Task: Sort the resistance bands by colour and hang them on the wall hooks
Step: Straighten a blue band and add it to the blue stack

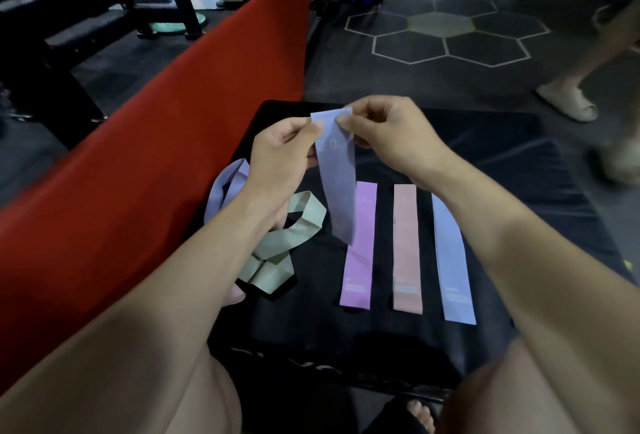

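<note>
You are holding a periwinkle resistance band (335, 170) up over the black padded bench (502, 170), and the pale print near its top is reading "20", the rest of that mark too faint to make out. Your left hand (280, 159) is pinching the band's upper left edge between thumb and fingers, and your right hand (388, 135) is pinching the upper right corner, so each grip is closed on the flat fabric strip, which is hanging down loosely.

Three flat bands are lying side by side on the bench, apart from one another: a pink band (358, 246), a peach band (407, 250) and a light blue band (452, 260). Each is carrying small pale lettering near its lower end, too blurred to read.

Under your left forearm a sage green band (294, 236) is lying twisted in loose loops, with a lavender band (225, 187) curling just beside it.

White letters are running along the bench's near edge, unreadable. A red padded bolster (156, 142) is lying along the bench's left side.
</note>
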